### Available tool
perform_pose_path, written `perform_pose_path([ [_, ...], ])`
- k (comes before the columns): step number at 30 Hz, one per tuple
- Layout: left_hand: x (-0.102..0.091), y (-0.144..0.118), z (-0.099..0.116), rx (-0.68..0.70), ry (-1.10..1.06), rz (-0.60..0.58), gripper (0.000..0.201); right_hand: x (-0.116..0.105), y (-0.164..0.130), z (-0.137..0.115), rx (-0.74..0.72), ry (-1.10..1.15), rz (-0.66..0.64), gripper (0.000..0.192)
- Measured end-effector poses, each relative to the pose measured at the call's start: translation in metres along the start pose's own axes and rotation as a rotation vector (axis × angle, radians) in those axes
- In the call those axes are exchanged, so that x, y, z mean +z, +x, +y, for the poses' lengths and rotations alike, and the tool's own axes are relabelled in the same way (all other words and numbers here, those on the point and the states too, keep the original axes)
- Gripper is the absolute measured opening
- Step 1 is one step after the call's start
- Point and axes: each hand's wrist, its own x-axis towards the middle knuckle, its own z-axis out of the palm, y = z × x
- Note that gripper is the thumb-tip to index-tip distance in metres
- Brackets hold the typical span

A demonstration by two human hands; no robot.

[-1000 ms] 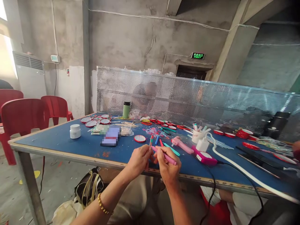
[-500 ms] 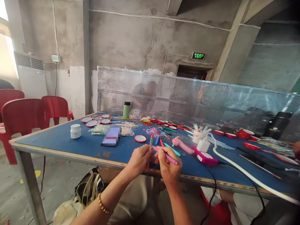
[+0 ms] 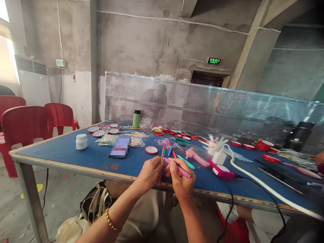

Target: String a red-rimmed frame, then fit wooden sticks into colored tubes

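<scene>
Near the table's front edge, my left hand (image 3: 151, 172) is closed on a thin flat stick (image 3: 163, 152) with green and orange-red colour at its upper end. My right hand (image 3: 184, 184) grips a pink marker pen (image 3: 184, 172) like a writing tool. The marker's tip points at the stick, close to my left fingers; whether it touches I cannot tell. Just beyond my hands lie a blue marker (image 3: 170, 151), a red marker (image 3: 174, 154) and a teal marker (image 3: 186, 162). A round red-rimmed disc (image 3: 151, 150) lies left of them.
A phone (image 3: 120, 147), a white jar (image 3: 81, 141) and a green bottle (image 3: 136, 118) stand or lie to the left. Rightward are a pink handheld fan (image 3: 198, 157), a magenta box (image 3: 222, 170), a pen cup (image 3: 213, 147) and a white cable (image 3: 255, 184). A perforated metal screen (image 3: 187, 104) closes the back.
The tail of the pink marker and my right hand have shifted very slightly to the left. My left hand keeps its hold on the stick in the same place.
</scene>
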Motion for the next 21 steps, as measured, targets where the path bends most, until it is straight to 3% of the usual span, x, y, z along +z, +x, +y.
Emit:
perform_pose_path([
  [9, 0.0004, -0.0006, 0.0033, -0.026, -0.064, 0.000, 0.033, -0.0008, -0.0004, -0.0009, 0.012, 0.037, 0.029, 0.020],
  [21, -0.0006, -0.0014, 0.0009, -0.002, 0.004, 0.016, 0.038, -0.0002, -0.0001, 0.0018, -0.010, -0.029, -0.013, 0.020],
])
